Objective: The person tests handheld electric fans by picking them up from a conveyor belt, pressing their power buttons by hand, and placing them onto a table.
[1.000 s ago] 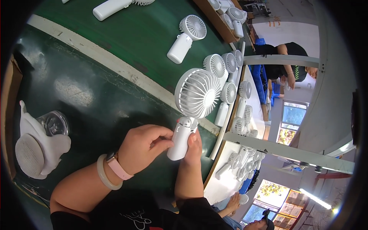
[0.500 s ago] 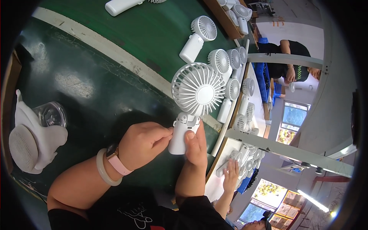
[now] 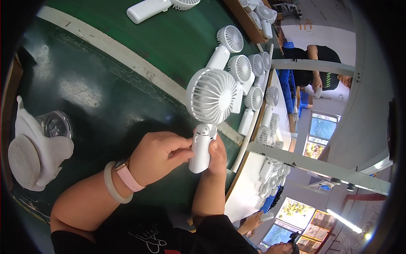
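A white handheld fan [image 3: 201, 154] stands nearly upright in front of me, its round cage [image 3: 213, 96] uppermost. My right hand [image 3: 217, 158] is closed around the handle from the right, thumb along its side. From the left, my left hand [image 3: 163, 154] has its index finger and thumb against the handle's edge; the fingertips are partly hidden there. A pink-banded watch and a pale bangle are on my left wrist. Just beyond the held fan, several similar fans [image 3: 240, 68] stand or lie along the table's right edge.
At the left lie a white curved object with a perforated round face [image 3: 25, 163] and a clear round container [image 3: 57, 125]. Another fan [image 3: 148, 10] rests on the green strip. A cardboard box [image 3: 245, 23] holds fans at the back. Co-workers are at the right, beyond a metal frame [image 3: 317, 167].
The held fan has turned slightly and tilted, its cage shifting left. Fans on the green strip have moved right. A co-worker's hand has drawn back from the fan pile, holding a white piece.
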A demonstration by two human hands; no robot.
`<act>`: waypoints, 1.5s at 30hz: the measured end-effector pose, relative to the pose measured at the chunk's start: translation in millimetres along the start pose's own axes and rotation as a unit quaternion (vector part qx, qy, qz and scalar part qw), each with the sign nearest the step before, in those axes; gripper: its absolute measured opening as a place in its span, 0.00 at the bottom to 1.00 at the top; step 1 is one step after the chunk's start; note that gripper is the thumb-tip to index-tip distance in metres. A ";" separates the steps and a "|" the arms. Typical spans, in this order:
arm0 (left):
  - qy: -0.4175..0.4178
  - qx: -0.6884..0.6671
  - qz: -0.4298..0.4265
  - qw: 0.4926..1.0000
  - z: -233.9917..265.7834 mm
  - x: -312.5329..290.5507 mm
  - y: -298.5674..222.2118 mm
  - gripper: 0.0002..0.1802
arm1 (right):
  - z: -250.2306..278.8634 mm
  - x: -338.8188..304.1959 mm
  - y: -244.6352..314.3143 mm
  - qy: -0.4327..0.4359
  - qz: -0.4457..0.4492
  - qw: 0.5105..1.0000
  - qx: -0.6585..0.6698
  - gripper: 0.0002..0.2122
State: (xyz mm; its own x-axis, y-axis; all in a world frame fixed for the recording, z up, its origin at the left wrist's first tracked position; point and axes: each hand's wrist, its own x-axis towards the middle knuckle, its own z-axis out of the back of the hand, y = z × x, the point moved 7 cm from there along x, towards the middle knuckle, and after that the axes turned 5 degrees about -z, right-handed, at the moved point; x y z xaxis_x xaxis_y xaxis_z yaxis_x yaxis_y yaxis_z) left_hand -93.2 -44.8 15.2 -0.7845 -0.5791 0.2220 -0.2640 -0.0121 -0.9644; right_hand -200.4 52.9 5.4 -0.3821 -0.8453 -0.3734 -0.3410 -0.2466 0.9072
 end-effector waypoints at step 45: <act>-0.058 0.106 -0.239 0.964 -4.4 -16.6 -37.6 0.10 | -20.0 -6.3 -10.0 -0.080 0.042 0.986 0.140 0.28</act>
State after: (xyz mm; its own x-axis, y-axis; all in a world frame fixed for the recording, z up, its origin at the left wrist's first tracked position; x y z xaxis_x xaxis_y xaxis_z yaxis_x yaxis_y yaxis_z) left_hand -72.7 -31.2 48.5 -0.5309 -0.5532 0.6419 -0.4496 -0.4583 -0.7667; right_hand -177.3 51.2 2.6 -0.5421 -0.7658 -0.3460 -0.5179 -0.0198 0.8552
